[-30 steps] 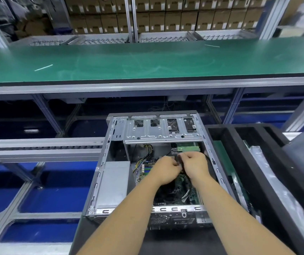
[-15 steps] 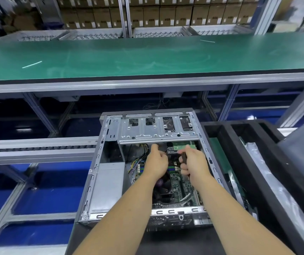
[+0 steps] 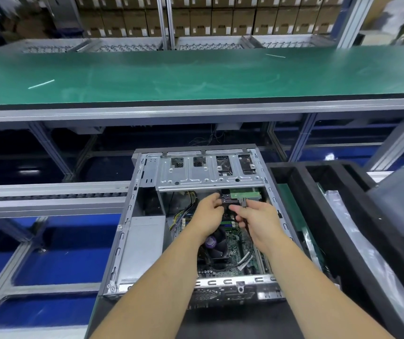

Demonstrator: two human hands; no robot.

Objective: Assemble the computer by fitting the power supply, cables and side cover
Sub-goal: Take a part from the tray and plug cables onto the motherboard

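Observation:
An open grey computer case [image 3: 127, 231] lies on its side in front of me. The silver power supply [image 3: 144, 245] sits in its left half, the motherboard with a black fan [image 3: 216, 244] on the right. Under the metal drive cage [image 3: 208, 174] a green drive board [image 3: 245, 193] shows. My left hand [image 3: 208, 214] pinches a black cable connector [image 3: 226, 200] beside that board. My right hand [image 3: 257, 217] grips a dark cable just below the drive, fingers curled round it.
A black foam tray [image 3: 301, 182] with plastic-wrapped parts stands right of the case. A dark side panel [image 3: 401, 199] leans at the far right. Beyond the case runs a green conveyor belt [image 3: 196, 74]; roller rails and blue floor lie to the left.
Both hands have moved up from the middle of the motherboard towards the drive under the cage, carrying the cable connector with them.

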